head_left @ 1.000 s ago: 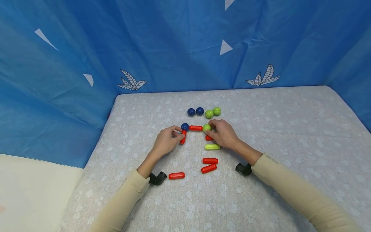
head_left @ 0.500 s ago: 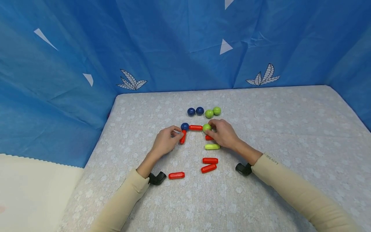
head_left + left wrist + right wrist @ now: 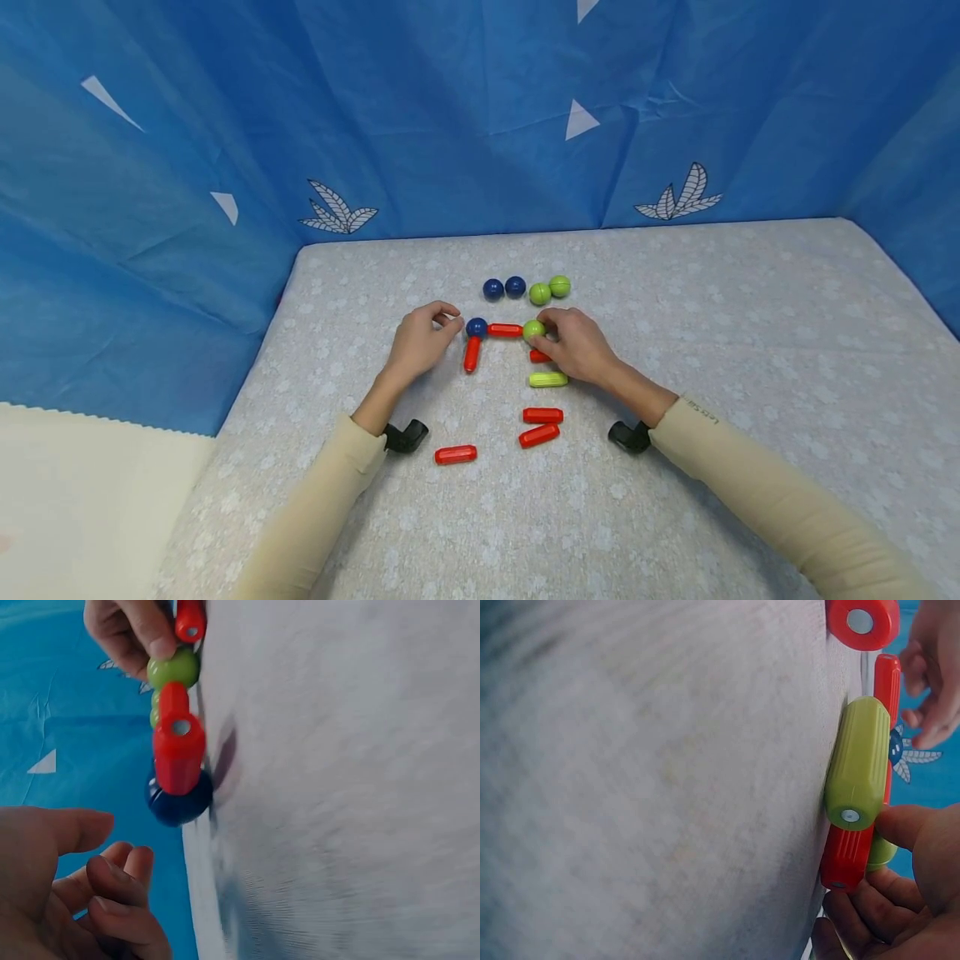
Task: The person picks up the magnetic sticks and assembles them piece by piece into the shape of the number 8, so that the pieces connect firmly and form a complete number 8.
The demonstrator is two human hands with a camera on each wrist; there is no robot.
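A blue ball (image 3: pixel 476 327) joins two red magnetic rods: one rod (image 3: pixel 472 354) points toward the person, the other rod (image 3: pixel 505 330) runs right to a green ball (image 3: pixel 533 330). My right hand (image 3: pixel 576 343) pinches that green ball between thumb and fingers. Just left of the blue ball, my left hand (image 3: pixel 420 340) holds nothing, its fingers loosely bent and apart from the ball. In the left wrist view, the near rod (image 3: pixel 180 750) shows a metal disc on its end. Partly hidden under the right hand lies another red rod (image 3: pixel 539 356).
Two blue balls (image 3: pixel 504 288) and two green balls (image 3: pixel 550 290) sit behind the joined pieces. A ribbed green rod (image 3: pixel 548 379) lies in front of the right hand. Nearer the person are several loose red rods (image 3: pixel 543 415) on the patterned tablecloth (image 3: pixel 720 333). A blue curtain (image 3: pixel 480 117) hangs behind.
My left hand has let go of the near red rod beside the blue ball and moved away up and to the left. The right hand stays on the green ball.
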